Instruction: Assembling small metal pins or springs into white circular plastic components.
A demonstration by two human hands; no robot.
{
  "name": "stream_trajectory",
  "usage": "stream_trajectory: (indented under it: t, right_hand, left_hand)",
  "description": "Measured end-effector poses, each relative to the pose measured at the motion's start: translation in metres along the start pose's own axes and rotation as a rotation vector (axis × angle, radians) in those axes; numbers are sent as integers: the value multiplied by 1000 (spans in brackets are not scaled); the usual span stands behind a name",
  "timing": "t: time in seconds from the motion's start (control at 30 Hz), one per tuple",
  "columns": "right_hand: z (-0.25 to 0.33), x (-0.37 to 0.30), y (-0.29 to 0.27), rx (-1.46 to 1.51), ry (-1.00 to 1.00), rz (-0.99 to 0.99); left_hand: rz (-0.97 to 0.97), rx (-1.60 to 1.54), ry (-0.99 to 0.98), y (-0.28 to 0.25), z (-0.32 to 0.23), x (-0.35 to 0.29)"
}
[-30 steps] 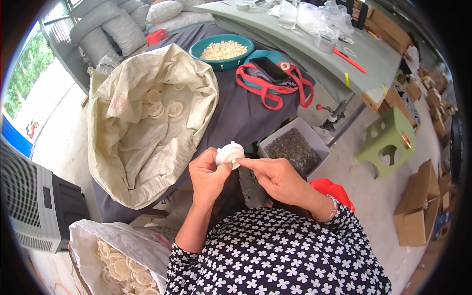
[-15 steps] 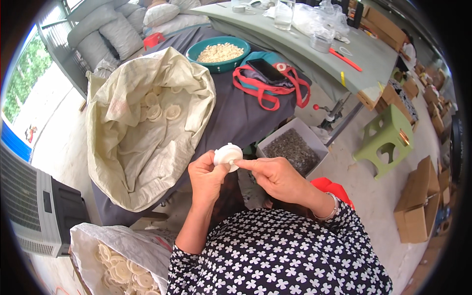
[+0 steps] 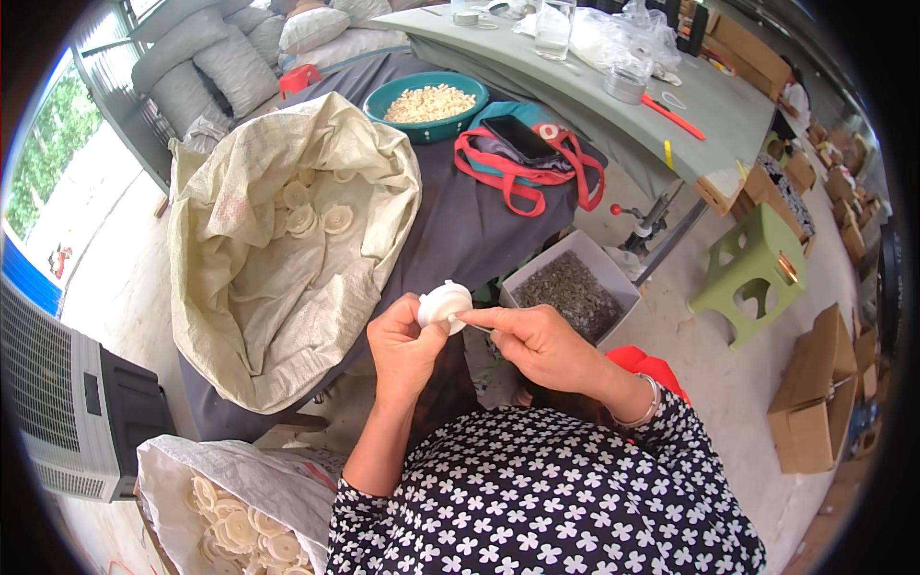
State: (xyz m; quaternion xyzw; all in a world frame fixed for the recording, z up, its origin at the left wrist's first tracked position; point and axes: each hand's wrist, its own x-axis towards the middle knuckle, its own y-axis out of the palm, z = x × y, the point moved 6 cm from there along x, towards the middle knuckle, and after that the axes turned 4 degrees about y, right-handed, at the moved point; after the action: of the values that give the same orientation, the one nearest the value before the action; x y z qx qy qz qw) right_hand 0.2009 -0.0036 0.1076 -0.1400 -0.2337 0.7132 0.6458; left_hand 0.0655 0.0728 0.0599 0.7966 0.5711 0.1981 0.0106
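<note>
My left hand (image 3: 402, 345) pinches a round white plastic cap (image 3: 443, 303) with small tabs on its rim, held up in front of my body. The index finger of my right hand (image 3: 537, 347) reaches to the cap's lower right edge, with the other fingers curled in. Something thin shows under that finger, too small to name. To the left, a big cream woven sack (image 3: 287, 335) lies open with several similar off-white round parts (image 3: 299, 216) inside. A white sack (image 3: 240, 460) at the lower left is filled with more such parts (image 3: 244, 527).
On the dark cloth-covered table (image 3: 441, 225) stand a teal basin (image 3: 374, 101) of small pale pieces and a red-trimmed bag (image 3: 517, 182) with a phone (image 3: 517, 140) on it. A box of dark bits (image 3: 565, 292) sits ahead right. Beyond are a green stool (image 3: 757, 254) and cardboard boxes (image 3: 813, 412).
Both hands stay almost in place around the cap. My right index finger has shifted slightly at the cap's edge, and a thin sliver now shows beneath it.
</note>
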Motion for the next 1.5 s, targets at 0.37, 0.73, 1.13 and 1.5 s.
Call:
stream_trajectory:
  t: [0.37, 0.73, 1.13, 1.5]
  right_hand:
    - [8, 9, -13, -288, -81, 90]
    - [-10, 7, 10, -100, -128, -122]
    - [-53, 1, 29, 431, -125, -98]
    - [-225, -18, -35, 558, 562, -507]
  left_hand:
    - [55, 579, 388, 13, -33, -6]
    - [-67, 547, 340, 0, -7, -4]
    - [-120, -313, -414, 5, 40, -6]
    - [-100, -464, -502, -26, 94, -17]
